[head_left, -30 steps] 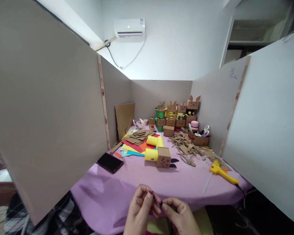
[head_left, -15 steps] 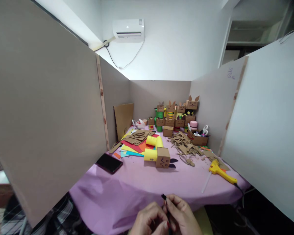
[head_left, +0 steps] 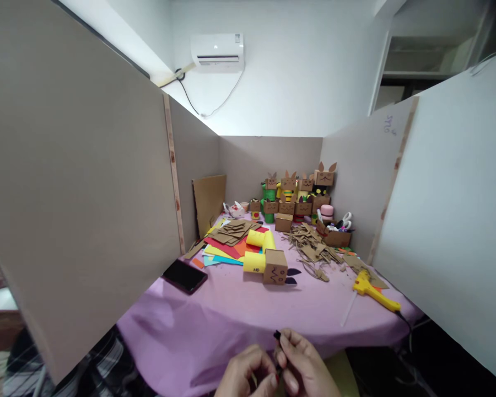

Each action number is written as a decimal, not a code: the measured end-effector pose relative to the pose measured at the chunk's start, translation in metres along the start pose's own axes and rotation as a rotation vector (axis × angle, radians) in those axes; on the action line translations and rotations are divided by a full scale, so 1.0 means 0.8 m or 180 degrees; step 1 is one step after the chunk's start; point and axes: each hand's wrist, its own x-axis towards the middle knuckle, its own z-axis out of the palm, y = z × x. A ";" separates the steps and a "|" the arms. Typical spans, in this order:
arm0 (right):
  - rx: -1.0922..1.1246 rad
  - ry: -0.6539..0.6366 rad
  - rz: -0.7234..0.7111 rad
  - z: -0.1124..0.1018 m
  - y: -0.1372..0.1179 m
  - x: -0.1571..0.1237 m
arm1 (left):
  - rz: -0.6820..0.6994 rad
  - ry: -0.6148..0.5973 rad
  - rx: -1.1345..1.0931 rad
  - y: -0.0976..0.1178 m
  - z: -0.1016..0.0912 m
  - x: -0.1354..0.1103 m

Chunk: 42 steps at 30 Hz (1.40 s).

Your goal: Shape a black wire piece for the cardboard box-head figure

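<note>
At the near edge of the table, my right hand (head_left: 305, 361) pinches a small, thin black strip (head_left: 277, 334) whose top end sticks out above the fingertips. My left hand (head_left: 248, 372) is close beside it, fingers curled and closed at the lower part of the same strip. Most of the strip is hidden by the fingers, and its material is unclear. Beyond the hands lies a cardboard box head (head_left: 275, 267) with a drawn face and black ears, on its side and joined to a yellow paper tube (head_left: 254, 262).
A yellow glue gun (head_left: 374, 291) lies at right, a black phone (head_left: 184, 276) at left. Coloured paper (head_left: 223, 251), cardboard pieces (head_left: 233, 231) and scraps (head_left: 310, 242) cover the middle. Several cardboard animal figures (head_left: 287, 207) stand behind, near a box of tools (head_left: 336, 237). Panels enclose both sides.
My left hand has shifted slightly left. Less of the black strip's lower length shows between my hands. The things on the table have stayed put.
</note>
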 end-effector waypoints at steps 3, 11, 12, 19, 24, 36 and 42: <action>-0.0309 0.0022 0.0024 0.000 -0.001 -0.001 | -0.0144 0.0162 -0.0450 -0.001 -0.001 0.002; -0.0769 -0.0123 0.0133 -0.003 0.002 -0.004 | -0.0514 0.0631 -0.0751 0.003 0.002 0.016; -0.0766 -0.0112 0.0167 -0.003 0.002 -0.004 | -0.0568 0.0670 -0.0835 0.004 0.002 0.016; -0.0650 -0.0203 0.0166 -0.001 -0.001 -0.005 | -0.0660 0.0715 -0.1027 0.013 0.000 0.011; -0.0805 -0.0356 -0.0068 0.000 0.000 -0.007 | -0.0553 0.0705 -0.1076 0.012 0.007 0.011; -0.1901 0.0038 -0.0378 0.005 -0.003 -0.017 | -0.0480 0.0793 -0.1036 0.011 0.014 0.010; -0.2295 -0.0018 -0.0667 -0.015 -0.001 -0.010 | -0.0579 0.0771 -0.1311 0.009 0.017 0.011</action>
